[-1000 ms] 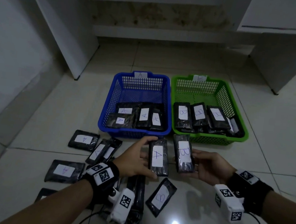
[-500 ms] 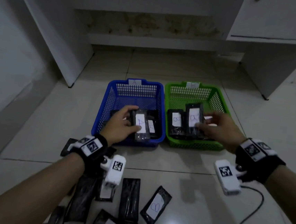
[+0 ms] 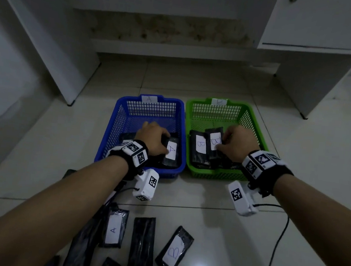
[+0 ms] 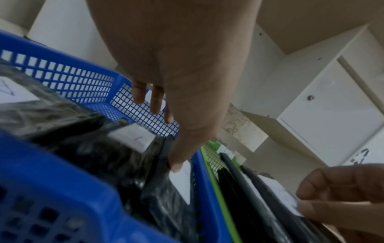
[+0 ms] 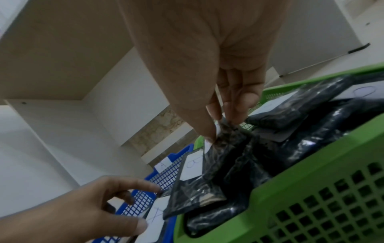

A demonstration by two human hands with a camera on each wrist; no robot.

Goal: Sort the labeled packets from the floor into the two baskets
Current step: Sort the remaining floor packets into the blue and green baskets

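Packets, black with white labels: left hand (image 3: 152, 138) grasps "A" packet (image 3: 171, 152), right hand (image 3: 236, 146) pinches "B" packet (image 3: 214, 144).

The glossy pale tiled floor (image 3: 217, 205) carries a blue plastic mesh basket (image 3: 117, 125) beside a green plastic mesh basket (image 3: 256, 127), loose black labelled packets (image 3: 172, 251) and a black cable (image 3: 276, 245).

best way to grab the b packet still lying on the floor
Take the B packet by its two long edges, near the middle, coming straight down from above. It lies flat on the tile, label up, tilted with its top end to the right, and its right edge has bare floor beside it. The right hand is on that side; turn the wrist to match the tilt.
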